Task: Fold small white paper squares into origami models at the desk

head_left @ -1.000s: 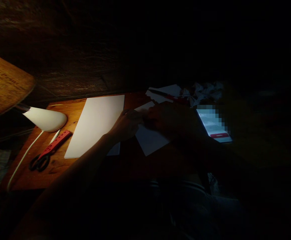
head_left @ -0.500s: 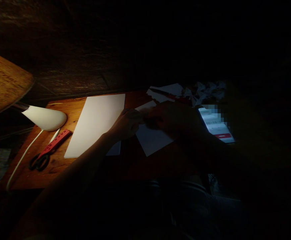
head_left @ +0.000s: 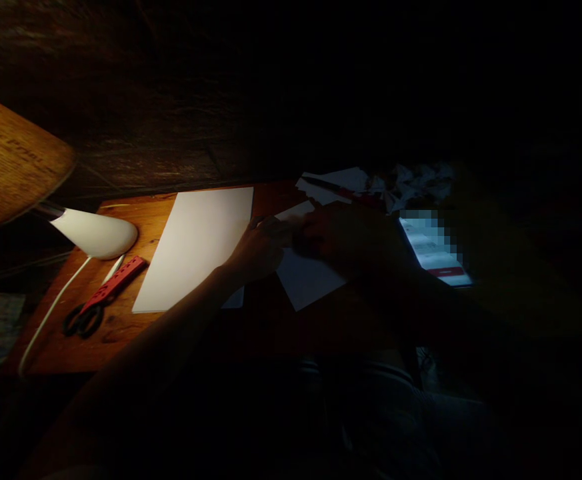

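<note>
The scene is very dark. A small white sheet of paper (head_left: 307, 275) lies tilted on the wooden table (head_left: 125, 333). My left hand (head_left: 259, 248) rests at the sheet's upper left edge with its fingers curled onto the paper. My right hand (head_left: 341, 239) lies in shadow over the sheet's upper right part; its fingers are too dark to make out. Both hands meet near the sheet's top corner.
A large white sheet (head_left: 195, 247) lies left of my hands. Red-sheathed scissors (head_left: 101, 297) and a white lamp (head_left: 95, 233) with its cord sit at the table's left. A lit phone (head_left: 435, 257) lies at the right, with paper scraps (head_left: 335, 183) and crumpled paper (head_left: 413, 180) behind.
My hands have barely shifted on the small sheet; the view has drifted slightly.
</note>
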The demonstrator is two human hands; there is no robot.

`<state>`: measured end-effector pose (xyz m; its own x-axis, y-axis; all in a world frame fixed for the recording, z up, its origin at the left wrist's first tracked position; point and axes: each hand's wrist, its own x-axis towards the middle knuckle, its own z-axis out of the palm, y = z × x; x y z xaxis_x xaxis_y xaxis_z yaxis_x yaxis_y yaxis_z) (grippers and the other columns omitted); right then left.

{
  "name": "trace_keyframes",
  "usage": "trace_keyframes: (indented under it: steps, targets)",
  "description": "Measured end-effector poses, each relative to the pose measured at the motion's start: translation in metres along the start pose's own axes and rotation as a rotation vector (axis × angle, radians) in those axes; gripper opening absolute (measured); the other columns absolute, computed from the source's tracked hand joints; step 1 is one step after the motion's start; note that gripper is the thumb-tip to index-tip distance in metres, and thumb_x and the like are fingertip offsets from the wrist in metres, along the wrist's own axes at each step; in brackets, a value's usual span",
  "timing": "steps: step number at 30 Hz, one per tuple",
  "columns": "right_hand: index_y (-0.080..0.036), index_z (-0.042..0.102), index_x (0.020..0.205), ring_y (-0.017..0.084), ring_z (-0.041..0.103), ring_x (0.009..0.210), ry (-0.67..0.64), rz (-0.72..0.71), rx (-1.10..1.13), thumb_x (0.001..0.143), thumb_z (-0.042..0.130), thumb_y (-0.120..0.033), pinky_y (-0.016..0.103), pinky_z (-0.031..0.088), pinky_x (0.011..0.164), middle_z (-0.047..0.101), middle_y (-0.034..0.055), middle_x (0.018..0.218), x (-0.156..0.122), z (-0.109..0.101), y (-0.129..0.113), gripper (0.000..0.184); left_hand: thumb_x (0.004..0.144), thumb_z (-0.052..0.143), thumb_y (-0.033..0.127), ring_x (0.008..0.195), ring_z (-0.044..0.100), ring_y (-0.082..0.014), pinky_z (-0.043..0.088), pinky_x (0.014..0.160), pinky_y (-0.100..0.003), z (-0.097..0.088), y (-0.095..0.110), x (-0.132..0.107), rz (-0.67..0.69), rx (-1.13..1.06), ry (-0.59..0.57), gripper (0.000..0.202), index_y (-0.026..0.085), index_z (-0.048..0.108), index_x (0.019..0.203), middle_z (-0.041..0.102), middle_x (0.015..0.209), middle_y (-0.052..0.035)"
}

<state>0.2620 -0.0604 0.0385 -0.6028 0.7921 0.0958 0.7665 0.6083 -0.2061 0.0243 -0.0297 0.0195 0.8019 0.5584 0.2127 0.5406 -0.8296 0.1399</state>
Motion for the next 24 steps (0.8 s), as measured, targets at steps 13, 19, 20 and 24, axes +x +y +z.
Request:
trace_keyframes:
  steps: [13,19,20,24]
  targets:
    - [-0.022,0.083,0.104,0.024,0.063,0.107,0.102,0.113,0.093,0.095,0.062,-0.020,0.034,0.043,0.089,0.073,0.0088,0.126,-0.002,0.002,-0.004,0.023,0.081,0.054,0.009,0.123,0.068,-0.0271,0.048,0.112,-0.052,-0.001,-0.009,-0.009,0.032,-0.098,0.022,0.040,0.024,0.079,0.108,0.079,0.120,-0.0061]
    - [-0.021,0.079,0.113,0.022,0.065,0.103,0.184,0.228,0.156,0.100,0.057,-0.026,0.032,0.044,0.086,0.074,0.0085,0.119,-0.001,0.009,0.004,0.026,0.088,0.052,0.011,0.130,0.068,-0.0274,0.047,0.117,-0.057,0.004,-0.016,-0.011,0.070,-0.134,0.027,0.043,0.024,0.079,0.118,0.075,0.138,-0.0082]
    - [-0.020,0.079,0.113,0.022,0.065,0.099,0.196,0.286,0.155,0.102,0.057,-0.030,0.032,0.044,0.082,0.074,0.0092,0.116,-0.001,0.009,0.004,0.026,0.088,0.052,0.011,0.129,0.069,-0.0273,0.049,0.116,-0.056,0.004,-0.017,-0.011,0.071,-0.138,0.027,0.043,0.024,0.079,0.118,0.075,0.139,-0.0081]
    - [-0.017,0.079,0.104,0.020,0.065,0.089,0.184,0.409,0.131,0.102,0.057,-0.035,0.030,0.041,0.072,0.074,0.0106,0.110,-0.001,0.006,0.002,0.029,0.089,0.053,0.013,0.128,0.070,-0.0283,0.053,0.109,-0.052,0.003,-0.016,-0.011,0.065,-0.156,0.023,0.040,0.024,0.079,0.117,0.076,0.136,-0.0087]
